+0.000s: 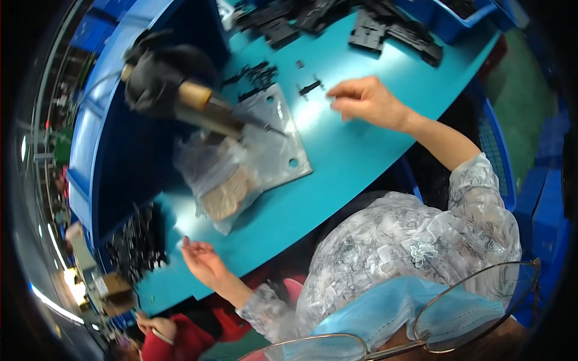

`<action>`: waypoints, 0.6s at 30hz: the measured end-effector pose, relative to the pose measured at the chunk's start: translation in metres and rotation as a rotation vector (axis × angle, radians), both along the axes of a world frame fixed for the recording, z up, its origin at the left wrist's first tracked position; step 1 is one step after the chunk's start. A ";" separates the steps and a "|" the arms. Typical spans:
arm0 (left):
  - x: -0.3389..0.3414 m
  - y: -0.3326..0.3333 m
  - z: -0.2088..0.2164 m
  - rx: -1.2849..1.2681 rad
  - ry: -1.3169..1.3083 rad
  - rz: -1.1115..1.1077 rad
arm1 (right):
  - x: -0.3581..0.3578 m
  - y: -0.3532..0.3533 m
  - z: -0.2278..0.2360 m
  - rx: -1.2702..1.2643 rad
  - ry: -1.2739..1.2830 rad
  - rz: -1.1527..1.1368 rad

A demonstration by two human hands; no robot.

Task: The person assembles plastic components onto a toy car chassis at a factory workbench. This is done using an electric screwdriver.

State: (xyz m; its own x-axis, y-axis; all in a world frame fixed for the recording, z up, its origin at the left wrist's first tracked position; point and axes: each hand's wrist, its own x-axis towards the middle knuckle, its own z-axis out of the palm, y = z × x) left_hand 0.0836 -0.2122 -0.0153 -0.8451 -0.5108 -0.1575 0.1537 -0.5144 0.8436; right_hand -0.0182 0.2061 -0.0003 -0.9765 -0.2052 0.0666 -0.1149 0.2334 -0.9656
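Note:
My right hand (374, 107) is over the teal tabletop, thumb and forefinger apart and pointing left, with nothing visible between them. Just beyond its fingertips lies a small black plastic part (311, 88), a short bar with prongs at its ends. My left hand (206, 263) hovers palm up near the table's front edge, fingers loosely bent and apart; a pale spot at its fingertip is too blurred to name. Between the hands, a clear plastic bag (224, 189) with something tan inside rests on a light, holed plate (295, 147). A tool with a thin dark tip (265, 125) hangs over the plate.
A dark-wrapped fixture (159, 81) stands by a blue bin (108, 138) at left. Small black parts (259, 77) lie behind the plate, larger black housings (394, 36) farther back. More black parts (135, 243) are piled at left, near a person's red sleeve (171, 343).

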 end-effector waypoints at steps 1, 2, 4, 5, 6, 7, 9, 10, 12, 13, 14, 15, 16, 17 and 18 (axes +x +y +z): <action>0.002 0.016 -0.003 -0.008 0.009 -0.099 | -0.005 0.015 -0.002 0.207 0.258 -0.154; 0.003 0.031 -0.006 -0.017 0.017 -0.193 | -0.014 0.035 -0.005 0.530 0.511 -0.349; 0.002 0.055 -0.002 0.018 0.027 -0.245 | -0.030 0.063 -0.009 0.903 0.727 -0.583; -0.001 0.069 0.002 -0.006 0.035 -0.277 | -0.037 0.074 -0.016 0.942 0.534 -0.621; -0.004 0.078 0.003 -0.026 0.047 -0.309 | -0.044 0.087 -0.023 1.001 0.605 -0.676; -0.006 0.082 0.003 -0.004 0.059 -0.357 | -0.052 0.100 -0.029 1.058 0.675 -0.733; -0.005 0.093 0.008 -0.033 0.069 -0.387 | -0.068 0.124 -0.026 1.098 0.819 -0.819; -0.004 0.097 0.009 -0.062 0.077 -0.411 | -0.070 0.130 -0.016 1.086 0.693 -0.808; -0.001 0.104 0.012 -0.042 0.069 -0.415 | -0.074 0.136 0.002 1.090 0.365 -0.763; -0.004 0.109 0.010 -0.011 0.066 -0.420 | -0.080 0.145 0.004 1.106 0.167 -0.731; -0.005 0.114 0.008 -0.013 0.069 -0.428 | -0.086 0.156 -0.010 1.137 0.172 -0.837; -0.004 0.114 0.010 -0.013 0.069 -0.437 | -0.095 0.162 -0.015 1.100 0.058 -0.813; -0.003 0.114 0.011 -0.013 0.070 -0.448 | -0.103 0.167 -0.019 1.061 -0.056 -0.786; -0.003 0.115 0.009 -0.012 0.069 -0.448 | -0.104 0.173 -0.025 1.050 0.030 -0.861; -0.003 0.116 0.007 -0.001 0.073 -0.459 | -0.103 0.179 -0.028 1.051 0.029 -0.862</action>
